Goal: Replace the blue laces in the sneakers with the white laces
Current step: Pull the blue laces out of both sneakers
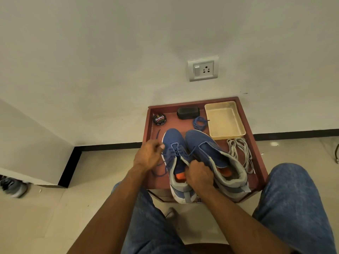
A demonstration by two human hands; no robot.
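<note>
My left hand has its fingers curled, pinching the blue lace beside the left sneaker, near the surface's left edge. My right hand grips that sneaker's collar and tongue, fingers closed round it. The lace looks thin, soft and limp, likely snagging at the eyelets; best taken close to each eyelet and drawn out a short run at a time. The sneaker looks light, its knit upper yielding. The right sneaker stands alongside, already unlaced. White laces lie at the right edge, the removed blue lace towards the far edge.
</note>
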